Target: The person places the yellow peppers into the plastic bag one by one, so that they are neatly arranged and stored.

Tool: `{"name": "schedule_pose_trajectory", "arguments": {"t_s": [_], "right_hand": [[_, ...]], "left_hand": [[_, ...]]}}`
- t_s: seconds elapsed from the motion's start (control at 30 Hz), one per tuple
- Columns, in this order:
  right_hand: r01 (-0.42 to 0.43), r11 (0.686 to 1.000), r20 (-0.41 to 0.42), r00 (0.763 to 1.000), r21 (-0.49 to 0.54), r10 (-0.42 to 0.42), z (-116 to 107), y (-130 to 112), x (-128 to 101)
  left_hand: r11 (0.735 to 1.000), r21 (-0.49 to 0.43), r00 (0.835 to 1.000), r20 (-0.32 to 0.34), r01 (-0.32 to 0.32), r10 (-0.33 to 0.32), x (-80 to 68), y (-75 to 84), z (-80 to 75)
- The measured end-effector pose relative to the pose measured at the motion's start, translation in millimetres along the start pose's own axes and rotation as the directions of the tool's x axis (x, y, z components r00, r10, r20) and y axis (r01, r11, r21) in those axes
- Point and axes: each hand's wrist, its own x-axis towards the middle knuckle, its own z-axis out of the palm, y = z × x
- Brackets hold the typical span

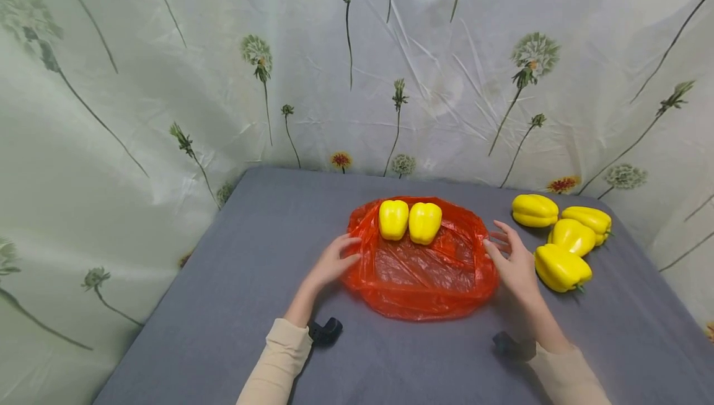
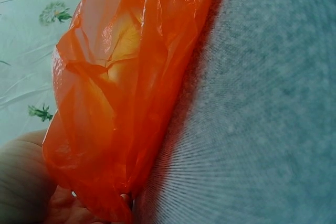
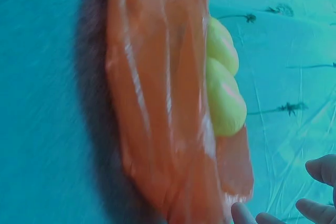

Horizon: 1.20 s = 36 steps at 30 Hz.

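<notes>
A red plastic bag (image 1: 424,302) lies spread wide on the table with its mouth up. Two yellow bell peppers, one at left (image 1: 393,220) and one beside it (image 1: 426,224), sit at its far inner side. At the bag's left rim is my left hand (image 1: 333,260), fingers and thumb apart and touching the plastic. Its wrist view shows the bag's red side (image 2: 126,114) close by, fingertips partly hidden behind the plastic. My right hand (image 1: 514,265) is at the right rim with fingers spread; its fingertips (image 3: 315,211) show near the bag's edge, holding nothing.
Several more yellow bell peppers (image 1: 571,237) lie in a group on the table to the right of my right hand. The grey cloth-covered table (image 1: 268,225) ends at a dandelion-print curtain (image 1: 334,113) behind it.
</notes>
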Motion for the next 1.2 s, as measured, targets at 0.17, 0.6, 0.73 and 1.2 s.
{"name": "schedule_pose_trajectory", "arguments": {"t_s": [0.17,0.6,0.73,1.2], "right_hand": [[-0.051,0.999,-0.032,0.998,0.011,0.051,-14.1,8.8,-8.5],[-0.228,0.974,-0.151,0.963,-0.007,0.224,-30.6,53.2,-26.5],[-0.256,0.967,-0.144,0.957,-0.007,0.252,-35.8,49.6,-36.6],[-0.261,0.958,-0.18,0.954,-0.116,0.238,-52.5,51.1,-47.6]], "left_hand": [[1.0,0.003,1.0,0.002,-0.007,0.007,2.1,1.0,-1.0],[1.0,0.002,1.0,0.009,-0.007,0.007,1.1,-2.2,-0.4],[1.0,0.0,1.0,0.012,0.002,-0.002,-2.3,-3.3,0.5],[1.0,-0.014,1.0,0.004,-0.001,0.001,-1.3,-1.2,0.4]]}}
